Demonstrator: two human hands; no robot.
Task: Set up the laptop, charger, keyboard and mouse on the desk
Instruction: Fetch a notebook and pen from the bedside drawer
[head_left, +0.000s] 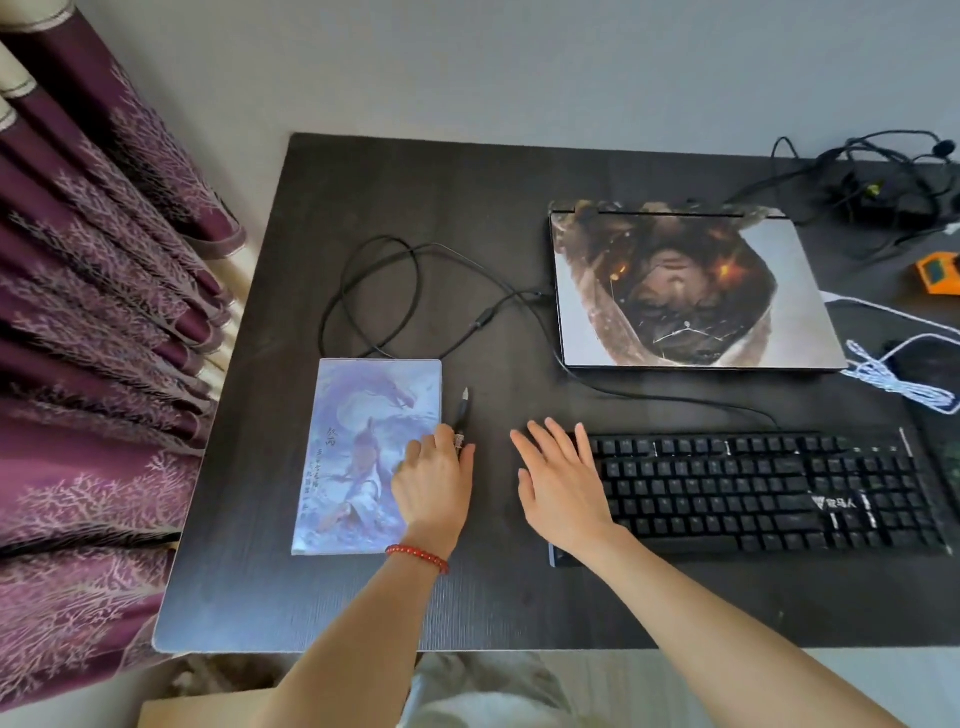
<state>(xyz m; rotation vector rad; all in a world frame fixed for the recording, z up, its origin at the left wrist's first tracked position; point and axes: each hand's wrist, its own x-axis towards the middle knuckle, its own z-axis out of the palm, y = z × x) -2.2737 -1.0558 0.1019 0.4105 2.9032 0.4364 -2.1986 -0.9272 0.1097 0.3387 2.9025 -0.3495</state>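
A closed laptop (691, 291) with a picture on its lid lies at the back right of the dark desk (363, 597). A black keyboard (769, 493) sits in front of it, its black cable (395, 291) looping to the left. The black mouse (930, 366) with a white braided cord (893, 379) lies at the right edge. The charger with tangled black leads (883, 192) sits at the back right. My left hand (436, 483) rests on a pen (461, 410) beside a blue notebook (366, 457). My right hand (561, 478) hovers spread over the keyboard's left end.
Purple patterned curtains (93, 338) hang along the desk's left side. An orange gadget (940, 273) sits at the right edge. A grey wall runs behind the desk.
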